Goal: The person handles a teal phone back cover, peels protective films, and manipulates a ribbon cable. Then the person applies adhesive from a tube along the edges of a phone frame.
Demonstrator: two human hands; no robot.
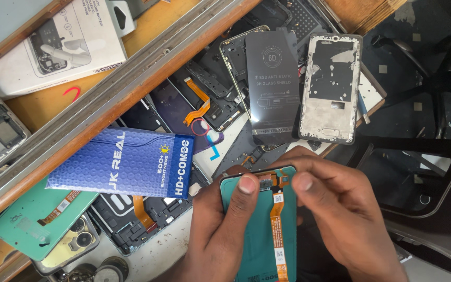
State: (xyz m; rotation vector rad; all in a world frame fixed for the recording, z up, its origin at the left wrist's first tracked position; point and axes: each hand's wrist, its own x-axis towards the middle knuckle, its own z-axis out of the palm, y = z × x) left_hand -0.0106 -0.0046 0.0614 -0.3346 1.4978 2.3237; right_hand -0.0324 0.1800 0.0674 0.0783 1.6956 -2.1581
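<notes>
Green screen panel (259,240) btm cut off by frame edge.

Screen panel (259,235) between both hands, box (123,163) to its left, phone frame (330,89) behind, right of glass shield (271,86)

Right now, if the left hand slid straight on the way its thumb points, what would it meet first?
Probably the dark screen protector sheet lying past the top edge of the teal phone screen panel that the left hand holds; depth is hard to judge.

Single head view, looking steeply down, close over both hands (288,219) at lower centre; drawer (147,62) of phone parts above, floor at right.
</notes>
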